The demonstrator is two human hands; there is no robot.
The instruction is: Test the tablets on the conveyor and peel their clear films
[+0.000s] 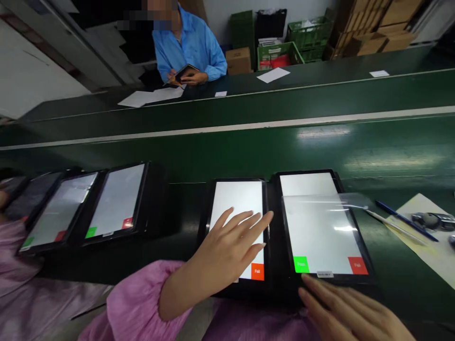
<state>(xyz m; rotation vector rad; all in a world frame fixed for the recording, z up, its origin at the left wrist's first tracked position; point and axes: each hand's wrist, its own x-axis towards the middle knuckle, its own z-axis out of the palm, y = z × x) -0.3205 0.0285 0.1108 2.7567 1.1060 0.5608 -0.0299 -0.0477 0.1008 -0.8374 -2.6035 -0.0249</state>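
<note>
Showed, from the head view, the left hand (227, 246) spread wide and holding nothing, its fingers (241, 218) lying on the white screen of a black-cased tablet (236, 203), just above a red Fail button (257, 271). Showed the right hand (350, 315) open as well, fingers slightly apart and holding nothing, its fingertips (311, 284) at the lower edge of a second tablet (322, 237), near a green Pass button (301, 264). Could not tell whether those fingertips touched the case. Showed a clear film (350, 201) across the top of that second tablet, with another white screen (307, 183) just behind it.

Showed a row of three more tablets (117, 199) to the left, and a pink sleeve (142, 298) on the left arm. Showed a paper sheet (423, 255) to the right, with a blue pen (405, 220) on it. Showed a green conveyor belt (227, 142) beyond the tablets. Across it, showed a co-worker in a blue coat (188, 47) holding a dark notebook (186, 72) over loose papers (151, 98). Showed green crates (309, 33) and cardboard boxes (384, 28) farther back.
</note>
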